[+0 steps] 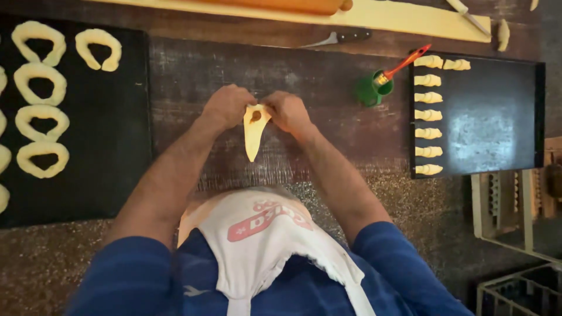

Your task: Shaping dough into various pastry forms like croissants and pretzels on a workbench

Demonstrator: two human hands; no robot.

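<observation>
A pale triangle of dough (pixel 254 133) lies on the dark wooden worktop (pixel 328 123), its point toward me and a dab of brown filling near its wide far end. My left hand (pixel 228 105) grips the left corner of that wide end. My right hand (pixel 287 111) grips the right corner. Both hands have fingers curled onto the dough's far edge.
A black tray (pixel 117 146) on the left holds several ring-shaped dough pieces (pixel 41 120). A black tray (pixel 497 117) on the right holds several small rolled pieces (pixel 428 115). A green cup (pixel 370 90) with an orange-handled brush (pixel 404 63) stands between. A knife (pixel 342 38), a dough sheet (pixel 410 20) and a rolling pin lie at the far edge; crates (pixel 515 287) stand at the right.
</observation>
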